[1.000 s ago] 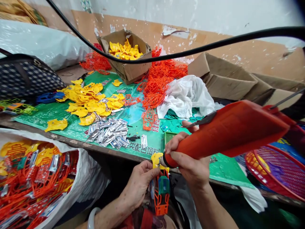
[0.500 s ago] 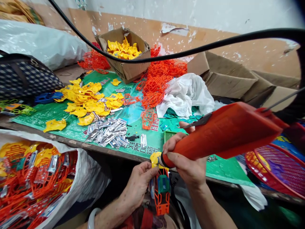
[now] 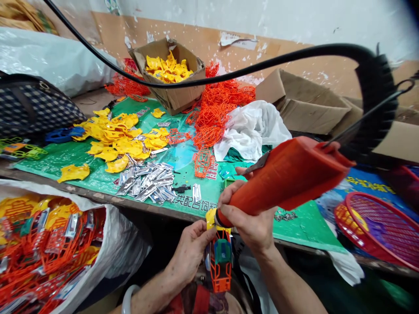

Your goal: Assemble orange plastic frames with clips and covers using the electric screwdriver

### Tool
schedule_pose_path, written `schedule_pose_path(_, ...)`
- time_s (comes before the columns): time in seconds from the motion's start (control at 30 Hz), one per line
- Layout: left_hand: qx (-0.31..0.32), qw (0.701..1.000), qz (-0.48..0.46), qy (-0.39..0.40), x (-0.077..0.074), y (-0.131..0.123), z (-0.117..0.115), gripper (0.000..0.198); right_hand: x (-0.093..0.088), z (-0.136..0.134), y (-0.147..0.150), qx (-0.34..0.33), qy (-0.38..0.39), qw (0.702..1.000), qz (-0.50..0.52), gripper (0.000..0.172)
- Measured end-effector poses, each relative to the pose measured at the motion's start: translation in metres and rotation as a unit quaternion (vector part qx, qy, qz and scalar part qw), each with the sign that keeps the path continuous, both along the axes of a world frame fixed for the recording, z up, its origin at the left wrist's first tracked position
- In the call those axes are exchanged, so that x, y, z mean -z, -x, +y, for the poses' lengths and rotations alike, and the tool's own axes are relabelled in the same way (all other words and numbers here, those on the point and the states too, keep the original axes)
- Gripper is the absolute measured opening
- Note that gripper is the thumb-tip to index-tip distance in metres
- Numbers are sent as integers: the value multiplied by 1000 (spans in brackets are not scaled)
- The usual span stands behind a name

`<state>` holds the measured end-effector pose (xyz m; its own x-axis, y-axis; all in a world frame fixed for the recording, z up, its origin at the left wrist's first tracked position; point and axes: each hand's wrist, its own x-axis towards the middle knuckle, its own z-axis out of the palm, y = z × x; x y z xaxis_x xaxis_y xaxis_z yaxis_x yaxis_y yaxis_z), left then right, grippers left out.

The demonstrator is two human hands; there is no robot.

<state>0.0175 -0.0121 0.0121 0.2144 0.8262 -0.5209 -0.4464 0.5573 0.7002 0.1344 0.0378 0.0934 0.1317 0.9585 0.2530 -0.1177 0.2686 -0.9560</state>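
My right hand is wrapped round an orange power screwdriver, whose tip presses onto the yellow top of a small toy assembly. That assembly has an orange lattice frame and a green inset. My left hand grips it from the left, below the table's front edge. A black cable arcs from the tool's rear across the view.
On the green mat lie yellow plastic parts, silver metal pieces and orange lattice frames. A cardboard box holds more yellow parts. A white sack of finished pieces stands at left; a red mesh basket at right.
The screwdriver's rear end has swung left and a little up, so the coiled cable end now shows. Both hands shifted slightly left and stay on the tool and assembly.
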Motion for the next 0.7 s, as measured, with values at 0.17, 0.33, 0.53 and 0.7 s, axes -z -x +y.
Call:
schedule_pose_path(0.17, -2, 1000, -1, -2, 3, 0, 0, 28, -4, 0, 4, 10, 5, 1000, -18, 13)
schedule_pose_path(0.33, 0, 1000, 0, -12, 7, 1, 1, 28, -5, 2, 7, 9, 4, 999, -31, 12)
schedule_pose_path(0.53, 4, 1000, -15, -3, 4, 3, 3, 27, 0, 2, 1, -19, 6, 1000, 7, 11)
schedule_pose_path(0.7, 14, 1000, 9, 6, -3, 1, 2, 24, -9, 6, -19, -15, -20, 997, 77, 19)
